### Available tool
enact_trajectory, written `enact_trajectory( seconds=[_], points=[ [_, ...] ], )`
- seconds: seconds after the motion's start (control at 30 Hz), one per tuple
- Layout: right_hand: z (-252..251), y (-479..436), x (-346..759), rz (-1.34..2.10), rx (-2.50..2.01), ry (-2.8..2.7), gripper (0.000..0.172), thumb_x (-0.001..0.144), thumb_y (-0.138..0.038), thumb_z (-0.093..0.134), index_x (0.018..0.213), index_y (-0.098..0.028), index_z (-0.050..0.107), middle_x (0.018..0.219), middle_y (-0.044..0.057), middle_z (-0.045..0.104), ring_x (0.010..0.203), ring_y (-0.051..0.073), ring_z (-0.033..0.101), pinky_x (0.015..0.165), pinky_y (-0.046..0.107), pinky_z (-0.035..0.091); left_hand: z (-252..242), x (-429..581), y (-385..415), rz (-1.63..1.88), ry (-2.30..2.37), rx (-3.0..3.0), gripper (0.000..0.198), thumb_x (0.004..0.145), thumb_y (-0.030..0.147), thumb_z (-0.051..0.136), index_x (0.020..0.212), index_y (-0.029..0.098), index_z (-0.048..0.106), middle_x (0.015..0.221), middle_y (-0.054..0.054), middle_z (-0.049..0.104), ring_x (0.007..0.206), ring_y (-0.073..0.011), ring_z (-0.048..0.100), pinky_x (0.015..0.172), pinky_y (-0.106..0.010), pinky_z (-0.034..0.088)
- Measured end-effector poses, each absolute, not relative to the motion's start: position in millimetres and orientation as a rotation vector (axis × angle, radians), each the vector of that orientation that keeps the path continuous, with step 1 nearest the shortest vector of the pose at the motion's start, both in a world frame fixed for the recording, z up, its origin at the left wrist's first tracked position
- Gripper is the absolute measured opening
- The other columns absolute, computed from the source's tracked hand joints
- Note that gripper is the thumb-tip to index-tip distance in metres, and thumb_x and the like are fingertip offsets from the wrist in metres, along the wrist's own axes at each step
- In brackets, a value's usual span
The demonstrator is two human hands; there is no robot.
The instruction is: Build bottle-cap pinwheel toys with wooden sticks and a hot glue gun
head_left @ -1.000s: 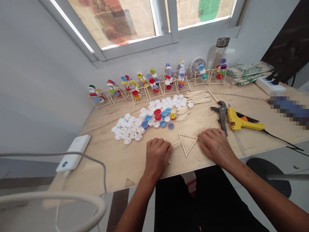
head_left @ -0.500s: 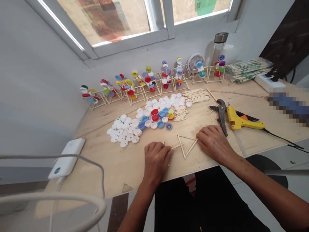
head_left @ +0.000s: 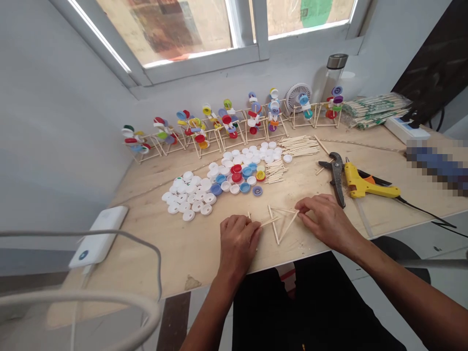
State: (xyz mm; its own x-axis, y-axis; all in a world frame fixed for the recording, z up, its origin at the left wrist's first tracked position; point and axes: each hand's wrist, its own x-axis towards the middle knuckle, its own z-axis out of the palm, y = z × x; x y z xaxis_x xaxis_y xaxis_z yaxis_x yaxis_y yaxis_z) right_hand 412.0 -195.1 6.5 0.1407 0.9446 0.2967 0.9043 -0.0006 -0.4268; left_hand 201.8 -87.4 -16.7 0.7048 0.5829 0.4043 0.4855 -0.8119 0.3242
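Observation:
A triangle of thin wooden sticks [head_left: 281,223] lies flat near the front edge of the plywood table [head_left: 183,248]. My right hand [head_left: 325,222] pinches the triangle's right corner with its fingertips. My left hand [head_left: 237,241] rests fingers curled on the table, closed on a loose stick [head_left: 268,222] that points toward the triangle's left side. Both forearms reach in from below.
White and coloured bottle caps [head_left: 215,185] spread mid-table, with stick piles [head_left: 300,145] beside them. Cap-and-stick models [head_left: 226,124] line the back wall. Pliers [head_left: 335,173], a yellow glue gun [head_left: 361,185], a small fan [head_left: 298,97], a bottle [head_left: 334,73], a white power bank [head_left: 97,239] stand around.
My right hand's fingers have drawn together from lying flat to a pinch on the triangle's right corner. The left hand has barely moved. The camera shifted slightly.

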Motion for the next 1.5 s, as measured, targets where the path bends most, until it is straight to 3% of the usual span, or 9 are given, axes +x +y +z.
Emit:
enact_trajectory(
  seconds=[0.47, 0.7, 1.5],
  points=[
    [15.0, -197.1, 382.6, 0.058, -1.803, -1.614, 0.01, 0.086, -0.017, 0.048, 0.09, -0.02, 0.056, 0.079, 0.001, 0.065, 0.08, 0.021, 0.06, 0.082, 0.039, 0.036, -9.1, 191.3, -92.1, 0.644, 0.731, 2.659, 0.015, 0.084, 0.02, 0.053, 0.077, 0.023, 0.065, 0.082, -0.003, 0.062, 0.087, -0.0199, 0.051, 0.085, -0.04, 0.035],
    [18.4, -196.9, 377.6, 0.0, -1.789, -1.634, 0.011, 0.087, -0.017, 0.046, 0.091, -0.02, 0.056, 0.082, 0.003, 0.066, 0.079, 0.021, 0.06, 0.082, 0.039, 0.036, -5.1, 191.5, -86.3, 0.757, 0.855, 2.676, 0.016, 0.086, 0.022, 0.051, 0.081, 0.021, 0.067, 0.077, -0.003, 0.063, 0.083, -0.0189, 0.053, 0.081, -0.038, 0.035],
    [23.0, -192.2, 367.1, -0.06, -1.75, -1.661, 0.013, 0.087, -0.015, 0.047, 0.091, -0.019, 0.059, 0.077, 0.002, 0.065, 0.075, 0.02, 0.059, 0.081, 0.038, 0.035, 3.4, 201.0, -72.5, 0.514, 0.894, 2.932, 0.017, 0.081, 0.015, 0.056, 0.084, 0.026, 0.068, 0.08, -0.004, 0.063, 0.081, -0.0212, 0.051, 0.079, -0.041, 0.032]
  ],
)
